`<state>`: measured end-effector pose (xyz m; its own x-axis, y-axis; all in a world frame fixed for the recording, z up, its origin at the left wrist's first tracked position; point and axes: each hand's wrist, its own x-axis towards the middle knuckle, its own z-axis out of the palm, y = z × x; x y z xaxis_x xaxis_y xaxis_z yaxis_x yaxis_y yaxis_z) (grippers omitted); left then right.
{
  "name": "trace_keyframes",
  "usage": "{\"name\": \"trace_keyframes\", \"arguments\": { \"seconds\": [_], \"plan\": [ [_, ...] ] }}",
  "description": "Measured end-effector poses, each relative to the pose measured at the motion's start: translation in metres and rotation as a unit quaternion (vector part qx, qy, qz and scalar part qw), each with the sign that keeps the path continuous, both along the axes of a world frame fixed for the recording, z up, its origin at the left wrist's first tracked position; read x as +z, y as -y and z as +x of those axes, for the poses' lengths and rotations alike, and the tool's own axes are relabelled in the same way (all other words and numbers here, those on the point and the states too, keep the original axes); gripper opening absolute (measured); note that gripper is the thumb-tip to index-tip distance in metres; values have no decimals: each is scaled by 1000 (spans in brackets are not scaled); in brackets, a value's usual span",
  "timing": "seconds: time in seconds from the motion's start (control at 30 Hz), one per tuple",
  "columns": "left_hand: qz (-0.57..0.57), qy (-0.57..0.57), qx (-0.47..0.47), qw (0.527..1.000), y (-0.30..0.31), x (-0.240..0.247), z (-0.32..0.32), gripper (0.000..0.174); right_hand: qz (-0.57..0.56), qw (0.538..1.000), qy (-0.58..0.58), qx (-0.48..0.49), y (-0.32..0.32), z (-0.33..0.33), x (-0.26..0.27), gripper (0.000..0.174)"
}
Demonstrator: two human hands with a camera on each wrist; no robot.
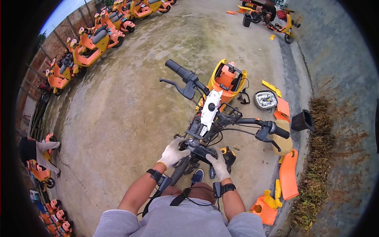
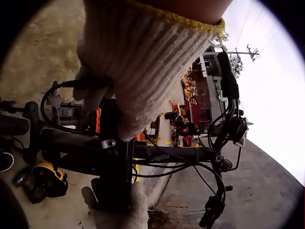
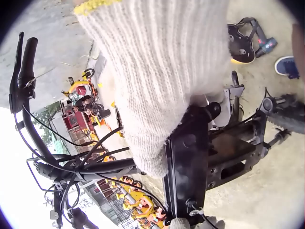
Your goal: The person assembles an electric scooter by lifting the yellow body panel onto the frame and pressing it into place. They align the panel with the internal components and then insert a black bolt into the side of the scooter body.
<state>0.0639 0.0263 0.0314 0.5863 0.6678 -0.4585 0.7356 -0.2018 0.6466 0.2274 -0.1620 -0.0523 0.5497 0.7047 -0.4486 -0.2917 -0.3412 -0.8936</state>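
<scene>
Both hands wear white knit gloves and grip opposite ends of a long black box (image 1: 200, 149), low on a stripped scooter's frame. My left hand (image 1: 173, 154) holds the left end, its thumb on top. At the right end, my right hand (image 1: 219, 165) grips with its thumb along the upper face. In the right wrist view the box (image 3: 187, 164) shows a smooth black face with a small tab and a cable near one end. The right fingers are hidden beneath it. Ahead stands the handlebar (image 1: 182, 71) with brake levers, cables and a white centre piece (image 1: 211, 112).
A yellow-and-orange body shell (image 1: 227, 81) lies beyond the handlebar. To the right are a headlight (image 1: 265, 100), orange panels (image 1: 289, 173) and a black bin (image 1: 303, 120). A cordless drill (image 3: 266, 45) lies near my foot. Parked scooters (image 1: 92, 45) line the left wall.
</scene>
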Motion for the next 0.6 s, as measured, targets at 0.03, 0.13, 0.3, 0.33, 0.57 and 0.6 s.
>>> {"name": "trace_keyframes", "arguments": {
  "seconds": [0.03, 0.13, 0.3, 0.33, 0.57, 0.6],
  "plan": [
    [7, -3, -6, 1000, 0, -1, -1, 74, 3, 1000, -2, -2, 1, -1, 1, 76],
    [20, -17, -15, 1000, 2, -6, -1, 78, 9, 999, -1, -33, 3, 0, -10, 72],
    [27, -27, -27, 999, 8, -1, -8, 84, -6, 999, 1, -45, 4, -1, -19, 73],
    [31, -28, -27, 999, 10, 0, -10, 84, -10, 999, 6, -53, 5, -3, -14, 72],
    [-52, 12, 23, 998, 4, -22, -30, 88, -8, 991, -59, -122, 20, -4, -24, 69],
    [-50, 32, 27, 998, 3, -37, -33, 88, -5, 988, -77, -133, 21, -5, -20, 66]
  ]
}}
